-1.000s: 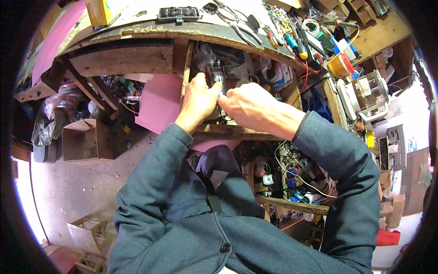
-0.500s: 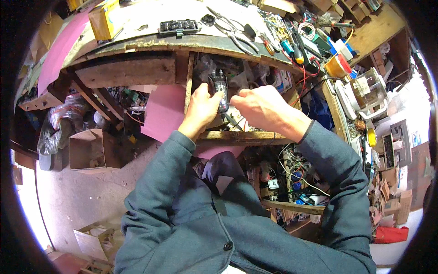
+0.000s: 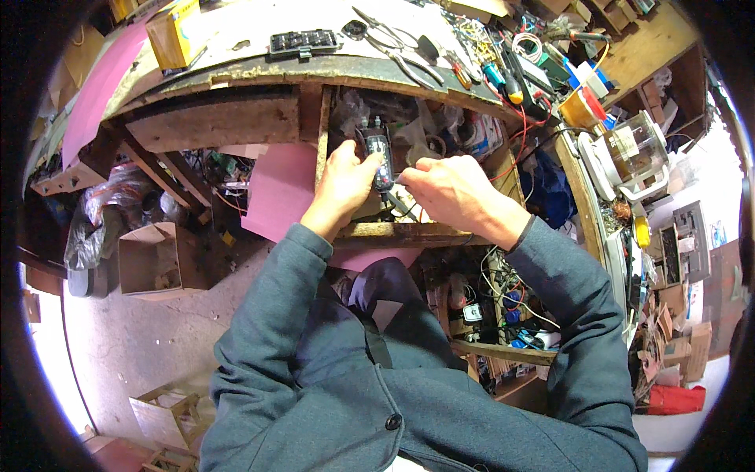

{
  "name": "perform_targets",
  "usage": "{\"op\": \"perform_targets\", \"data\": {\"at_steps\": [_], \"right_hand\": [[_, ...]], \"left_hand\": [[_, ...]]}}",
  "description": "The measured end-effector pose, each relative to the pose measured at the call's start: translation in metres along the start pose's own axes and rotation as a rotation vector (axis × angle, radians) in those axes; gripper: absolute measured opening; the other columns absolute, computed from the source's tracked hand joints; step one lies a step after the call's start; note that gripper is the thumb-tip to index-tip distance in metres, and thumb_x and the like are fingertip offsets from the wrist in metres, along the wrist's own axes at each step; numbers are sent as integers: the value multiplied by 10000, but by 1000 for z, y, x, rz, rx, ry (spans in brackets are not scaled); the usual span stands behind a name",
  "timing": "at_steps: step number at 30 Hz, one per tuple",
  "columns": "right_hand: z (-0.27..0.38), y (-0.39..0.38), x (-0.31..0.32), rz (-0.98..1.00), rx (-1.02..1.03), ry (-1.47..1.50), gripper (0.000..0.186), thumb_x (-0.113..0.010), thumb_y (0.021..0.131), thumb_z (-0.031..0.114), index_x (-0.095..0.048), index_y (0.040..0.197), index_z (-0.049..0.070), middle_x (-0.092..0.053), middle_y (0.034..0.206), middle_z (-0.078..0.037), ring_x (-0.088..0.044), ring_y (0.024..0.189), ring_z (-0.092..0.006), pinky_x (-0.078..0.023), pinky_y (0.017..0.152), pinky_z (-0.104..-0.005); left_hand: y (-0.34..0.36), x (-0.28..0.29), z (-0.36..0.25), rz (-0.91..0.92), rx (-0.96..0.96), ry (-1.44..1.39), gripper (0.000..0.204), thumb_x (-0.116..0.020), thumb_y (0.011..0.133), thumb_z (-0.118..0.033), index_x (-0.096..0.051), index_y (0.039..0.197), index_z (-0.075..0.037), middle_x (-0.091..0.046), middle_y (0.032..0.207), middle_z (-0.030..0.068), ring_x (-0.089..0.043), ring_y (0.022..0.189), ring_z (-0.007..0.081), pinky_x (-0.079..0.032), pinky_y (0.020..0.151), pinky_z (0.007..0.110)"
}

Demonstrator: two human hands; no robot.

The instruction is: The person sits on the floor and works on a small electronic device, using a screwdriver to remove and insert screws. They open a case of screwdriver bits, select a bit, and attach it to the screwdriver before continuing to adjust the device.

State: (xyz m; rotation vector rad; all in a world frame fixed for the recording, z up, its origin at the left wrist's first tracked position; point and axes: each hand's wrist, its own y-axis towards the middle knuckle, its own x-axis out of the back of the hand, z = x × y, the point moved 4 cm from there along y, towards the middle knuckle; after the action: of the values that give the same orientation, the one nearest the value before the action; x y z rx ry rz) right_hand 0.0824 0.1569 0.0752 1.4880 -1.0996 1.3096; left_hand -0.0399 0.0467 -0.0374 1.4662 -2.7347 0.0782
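My left hand (image 3: 344,179) is closed around the side of a small, dark, oblong electrical device (image 3: 380,153) with two metal posts at its far end and a lead at its near end. Its labelled face points up, over the open drawer. Just right of the near end, my right hand (image 3: 454,189) is closed in a pinch. A small pale tip shows at those fingers, close to the device; what they hold is too small to name.
Beneath my hands is a wooden drawer (image 3: 417,230) with plastic bags. On the bench lie a black case of small bits (image 3: 305,43), pliers (image 3: 414,67) and several screwdrivers. Right stands a clear-sided appliance (image 3: 629,153); a cardboard box (image 3: 153,263) sits on the floor at left.
My right hand has lowered slightly, and a pale tip now shows at its fingertips beside the device. The left hand keeps its hold. The whole view has shifted a little.
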Motion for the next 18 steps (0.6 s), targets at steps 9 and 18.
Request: {"op": "perform_targets", "data": {"at_steps": [9, 18], "right_hand": [[2, 0, -5, 16, 7, -39, 80, -642, 869, 144, -660, 914, 80, -662, 820, -119, -714, 724, -325, -571, 592, -451], [23, -3, -7, -77, 318, -331, 149, -621, 891, 211, -654, 840, 76, -601, 788, -61, -697, 721, -208, -545, 584, -370]], "left_hand": [[2, -1, 4, 21, -19, 7, 212, -725, 956, -191, -614, 1028, -27, -605, 768, -11, -531, 657, 59, -399, 548, 266], [7, -2, 12, 6, -51, -11, 256, -755, 915, -203, -609, 946, 4, -614, 693, 36, -539, 599, 107, -433, 537, 326]]}}
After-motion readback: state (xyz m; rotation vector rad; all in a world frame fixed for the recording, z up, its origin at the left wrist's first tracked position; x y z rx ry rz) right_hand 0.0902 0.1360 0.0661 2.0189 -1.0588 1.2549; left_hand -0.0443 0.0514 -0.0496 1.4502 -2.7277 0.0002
